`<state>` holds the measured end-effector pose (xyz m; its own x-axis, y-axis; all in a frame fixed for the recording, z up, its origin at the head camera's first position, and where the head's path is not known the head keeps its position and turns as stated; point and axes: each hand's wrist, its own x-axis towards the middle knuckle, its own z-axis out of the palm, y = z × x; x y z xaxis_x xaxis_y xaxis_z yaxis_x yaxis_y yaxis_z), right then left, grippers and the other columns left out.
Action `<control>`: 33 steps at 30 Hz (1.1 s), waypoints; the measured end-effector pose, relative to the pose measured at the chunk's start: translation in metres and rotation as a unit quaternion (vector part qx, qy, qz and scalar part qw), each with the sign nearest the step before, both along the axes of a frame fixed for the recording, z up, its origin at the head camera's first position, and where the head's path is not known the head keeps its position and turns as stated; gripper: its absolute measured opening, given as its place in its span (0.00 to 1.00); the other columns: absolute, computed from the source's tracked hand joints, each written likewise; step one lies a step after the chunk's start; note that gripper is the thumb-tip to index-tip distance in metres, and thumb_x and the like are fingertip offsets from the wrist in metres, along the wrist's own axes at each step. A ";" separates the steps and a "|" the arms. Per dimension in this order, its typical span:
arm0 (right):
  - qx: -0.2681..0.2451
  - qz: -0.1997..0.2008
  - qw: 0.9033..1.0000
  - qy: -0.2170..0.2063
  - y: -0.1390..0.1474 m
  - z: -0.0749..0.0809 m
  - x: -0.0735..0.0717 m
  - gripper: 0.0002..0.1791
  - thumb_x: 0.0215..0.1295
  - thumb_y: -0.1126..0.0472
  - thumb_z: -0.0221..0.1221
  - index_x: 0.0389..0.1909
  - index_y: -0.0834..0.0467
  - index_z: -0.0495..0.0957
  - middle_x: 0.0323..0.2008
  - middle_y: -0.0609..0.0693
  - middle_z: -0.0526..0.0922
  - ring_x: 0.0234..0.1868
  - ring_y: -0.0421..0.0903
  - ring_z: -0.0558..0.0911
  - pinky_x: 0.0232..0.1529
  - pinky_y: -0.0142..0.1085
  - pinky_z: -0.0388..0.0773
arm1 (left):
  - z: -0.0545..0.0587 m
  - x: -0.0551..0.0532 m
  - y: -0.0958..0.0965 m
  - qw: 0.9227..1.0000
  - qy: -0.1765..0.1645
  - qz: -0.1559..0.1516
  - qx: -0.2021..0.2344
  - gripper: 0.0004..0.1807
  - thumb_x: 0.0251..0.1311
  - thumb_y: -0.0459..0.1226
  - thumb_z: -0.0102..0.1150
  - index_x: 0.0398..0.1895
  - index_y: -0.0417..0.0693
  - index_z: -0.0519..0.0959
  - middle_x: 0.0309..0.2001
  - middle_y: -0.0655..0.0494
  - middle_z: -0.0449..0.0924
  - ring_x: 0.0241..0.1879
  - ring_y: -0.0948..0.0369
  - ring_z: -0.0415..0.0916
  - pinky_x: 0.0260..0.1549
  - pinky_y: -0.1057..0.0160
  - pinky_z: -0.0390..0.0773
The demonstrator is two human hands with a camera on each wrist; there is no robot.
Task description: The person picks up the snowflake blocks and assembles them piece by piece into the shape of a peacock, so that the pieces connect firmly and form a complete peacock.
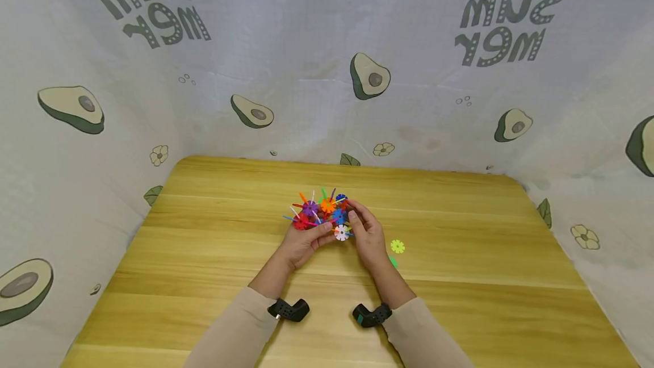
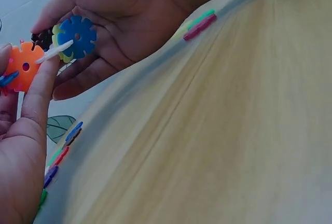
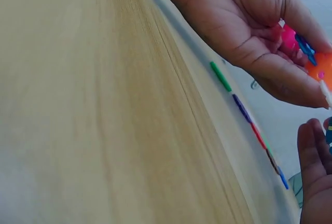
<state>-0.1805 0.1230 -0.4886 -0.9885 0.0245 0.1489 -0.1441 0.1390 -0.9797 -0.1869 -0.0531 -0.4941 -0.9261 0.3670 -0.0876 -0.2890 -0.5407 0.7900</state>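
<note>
A colourful cluster of notched plastic snowflake discs is held between both hands above the table. My left hand grips it from the left, thumb across the front; in the left wrist view its fingers pinch an orange disc with a white disc edge-on beside it. My right hand holds the cluster's right side with bent fingers and thumb, close to a blue disc and a white disc. In the left wrist view that hand has a blue disc against its fingers. The hands hide parts of the cluster.
On the wooden table, a yellow disc and a partly covered green disc lie right of my right hand. Several loose discs appear edge-on in the wrist views, among them a purple one. A printed curtain surrounds the table.
</note>
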 end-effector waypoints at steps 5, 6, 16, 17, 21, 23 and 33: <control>-0.032 0.015 0.999 -0.006 -0.001 -0.001 -0.002 0.23 0.80 0.59 0.52 0.70 0.61 0.69 0.59 0.64 0.77 0.55 0.35 0.78 0.56 0.20 0.76 | -0.001 -0.001 0.002 1.000 0.010 -0.012 -0.024 0.34 0.68 0.22 0.55 0.76 0.40 0.59 0.61 0.49 0.79 0.50 0.60 0.85 0.48 0.58 0.88; -0.036 0.018 0.999 -0.006 -0.001 -0.001 -0.002 0.24 0.79 0.60 0.53 0.71 0.60 0.68 0.58 0.64 0.77 0.55 0.36 0.77 0.55 0.21 0.76 | -0.001 -0.001 0.002 0.999 0.012 -0.012 -0.030 0.35 0.68 0.22 0.55 0.76 0.40 0.59 0.62 0.48 0.78 0.50 0.60 0.85 0.48 0.57 0.88; -0.033 0.025 0.999 -0.004 -0.001 0.000 -0.001 0.23 0.77 0.62 0.56 0.70 0.57 0.71 0.49 0.51 0.76 0.48 0.39 0.75 0.49 0.24 0.76 | -0.003 0.000 0.002 0.997 0.017 -0.020 -0.074 0.34 0.66 0.23 0.60 0.74 0.40 0.63 0.65 0.41 0.75 0.53 0.56 0.84 0.49 0.54 0.88; -0.033 0.026 0.999 -0.002 0.000 -0.001 -0.002 0.23 0.77 0.62 0.56 0.70 0.56 0.72 0.48 0.50 0.75 0.48 0.39 0.75 0.49 0.24 0.76 | -0.003 0.000 0.002 0.997 0.020 -0.020 -0.077 0.34 0.66 0.24 0.61 0.74 0.40 0.63 0.65 0.41 0.75 0.53 0.56 0.83 0.49 0.54 0.88; -0.033 0.026 0.999 -0.005 0.001 -0.001 -0.004 0.23 0.76 0.63 0.57 0.70 0.55 0.72 0.48 0.52 0.76 0.48 0.40 0.76 0.50 0.25 0.76 | -0.003 -0.001 0.002 0.996 0.020 -0.015 -0.084 0.35 0.64 0.24 0.63 0.74 0.40 0.63 0.62 0.45 0.78 0.51 0.58 0.84 0.47 0.56 0.88; -0.032 0.021 0.999 -0.011 0.002 -0.001 -0.005 0.25 0.75 0.63 0.58 0.70 0.56 0.71 0.49 0.57 0.77 0.49 0.40 0.77 0.50 0.24 0.76 | -0.004 -0.001 0.002 0.996 0.026 -0.012 -0.085 0.35 0.63 0.24 0.64 0.73 0.38 0.64 0.58 0.49 0.81 0.48 0.59 0.85 0.47 0.57 0.89; -0.060 -0.002 0.998 -0.018 0.015 0.003 -0.009 0.24 0.74 0.66 0.58 0.69 0.62 0.70 0.45 0.47 0.79 0.50 0.38 0.78 0.49 0.24 0.78 | -0.004 -0.002 0.002 0.996 0.032 -0.001 -0.079 0.35 0.64 0.27 0.65 0.72 0.38 0.60 0.60 0.44 0.79 0.50 0.60 0.84 0.57 0.51 0.84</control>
